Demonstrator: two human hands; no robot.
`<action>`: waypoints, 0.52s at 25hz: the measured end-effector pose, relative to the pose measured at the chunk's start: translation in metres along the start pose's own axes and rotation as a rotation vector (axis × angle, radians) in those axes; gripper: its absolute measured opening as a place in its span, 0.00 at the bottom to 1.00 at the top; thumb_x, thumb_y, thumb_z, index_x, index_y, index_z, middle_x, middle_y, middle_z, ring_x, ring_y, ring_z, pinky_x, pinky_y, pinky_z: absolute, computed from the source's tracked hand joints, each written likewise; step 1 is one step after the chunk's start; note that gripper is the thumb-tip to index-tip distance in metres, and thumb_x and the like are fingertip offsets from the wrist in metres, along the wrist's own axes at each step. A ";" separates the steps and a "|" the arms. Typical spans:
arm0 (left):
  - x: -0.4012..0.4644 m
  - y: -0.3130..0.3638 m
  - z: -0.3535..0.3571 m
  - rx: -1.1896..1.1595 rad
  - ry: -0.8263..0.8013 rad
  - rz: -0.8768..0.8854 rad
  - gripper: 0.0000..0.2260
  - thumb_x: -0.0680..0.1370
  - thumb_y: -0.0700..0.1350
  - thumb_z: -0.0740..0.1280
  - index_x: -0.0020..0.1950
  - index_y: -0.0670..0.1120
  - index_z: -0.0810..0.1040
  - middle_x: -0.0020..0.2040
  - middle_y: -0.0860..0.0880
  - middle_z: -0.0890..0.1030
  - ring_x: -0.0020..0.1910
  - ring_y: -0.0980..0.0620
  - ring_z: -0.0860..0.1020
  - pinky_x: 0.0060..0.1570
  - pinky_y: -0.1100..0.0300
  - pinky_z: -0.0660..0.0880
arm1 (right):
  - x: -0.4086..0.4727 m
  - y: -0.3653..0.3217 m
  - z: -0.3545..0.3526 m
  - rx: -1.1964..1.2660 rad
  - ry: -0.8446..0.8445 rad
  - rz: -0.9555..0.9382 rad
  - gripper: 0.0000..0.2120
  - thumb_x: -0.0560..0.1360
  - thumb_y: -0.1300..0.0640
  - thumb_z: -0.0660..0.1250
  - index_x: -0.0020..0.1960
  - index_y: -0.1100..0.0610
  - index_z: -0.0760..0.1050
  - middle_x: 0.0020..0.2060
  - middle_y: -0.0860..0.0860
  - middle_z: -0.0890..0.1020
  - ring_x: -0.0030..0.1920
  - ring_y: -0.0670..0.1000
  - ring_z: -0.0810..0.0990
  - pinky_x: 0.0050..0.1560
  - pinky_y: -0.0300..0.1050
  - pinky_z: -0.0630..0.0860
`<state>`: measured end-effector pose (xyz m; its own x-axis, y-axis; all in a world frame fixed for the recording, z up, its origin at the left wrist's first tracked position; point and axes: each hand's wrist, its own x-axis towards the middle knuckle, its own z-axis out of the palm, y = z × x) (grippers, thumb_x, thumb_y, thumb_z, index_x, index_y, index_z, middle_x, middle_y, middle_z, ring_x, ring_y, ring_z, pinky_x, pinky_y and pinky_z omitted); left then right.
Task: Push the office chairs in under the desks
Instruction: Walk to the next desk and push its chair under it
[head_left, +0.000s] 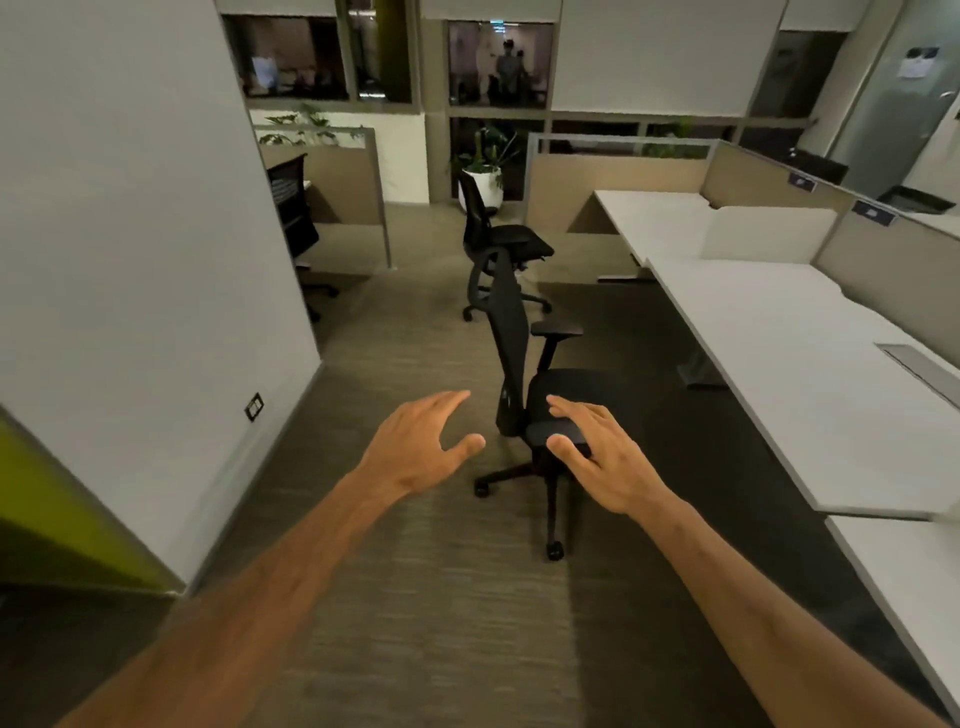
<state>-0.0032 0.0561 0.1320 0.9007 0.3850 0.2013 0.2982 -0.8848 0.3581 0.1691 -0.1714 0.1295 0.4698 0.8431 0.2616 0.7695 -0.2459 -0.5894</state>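
A black office chair (511, 332) stands in the aisle on the carpet, its seat facing the white desk (810, 374) on the right and clear of the desk's edge. Both my arms reach toward it. My left hand (423, 444) hovers open just left of the backrest, touching nothing. My right hand (597, 454) is open with spread fingers in front of the seat; whether it touches the seat I cannot tell. A second black chair (498, 241) stands farther down the aisle, also out from the far white desk (649, 218).
A white wall (145, 260) bounds the aisle on the left, with a third black chair (291, 218) partly behind it at a cubicle. A potted plant (485, 171) stands at the far end. Beige partitions (883, 260) back the desks. Another desk edge (904, 582) lies near right.
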 end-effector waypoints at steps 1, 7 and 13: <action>0.001 -0.019 -0.011 -0.006 0.011 -0.016 0.35 0.79 0.69 0.58 0.81 0.54 0.59 0.79 0.51 0.64 0.77 0.51 0.61 0.74 0.51 0.57 | 0.020 -0.010 0.012 0.001 -0.004 -0.021 0.39 0.76 0.25 0.48 0.79 0.48 0.61 0.72 0.45 0.71 0.75 0.44 0.61 0.66 0.38 0.65; 0.020 -0.116 -0.058 0.031 0.060 -0.049 0.36 0.78 0.70 0.58 0.81 0.52 0.60 0.78 0.49 0.66 0.76 0.50 0.63 0.74 0.53 0.58 | 0.119 -0.053 0.085 -0.020 -0.056 -0.105 0.34 0.80 0.33 0.52 0.80 0.50 0.58 0.76 0.51 0.66 0.76 0.46 0.58 0.73 0.46 0.60; 0.070 -0.204 -0.064 0.032 0.075 -0.119 0.39 0.75 0.73 0.53 0.81 0.52 0.59 0.78 0.49 0.66 0.76 0.50 0.63 0.74 0.52 0.58 | 0.227 -0.054 0.146 -0.023 -0.095 -0.164 0.32 0.82 0.35 0.53 0.80 0.49 0.57 0.76 0.52 0.65 0.76 0.49 0.58 0.72 0.47 0.59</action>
<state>-0.0213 0.2802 0.1316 0.8323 0.5056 0.2273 0.4127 -0.8389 0.3550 0.1711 0.1032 0.1097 0.2954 0.9137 0.2791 0.8427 -0.1115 -0.5267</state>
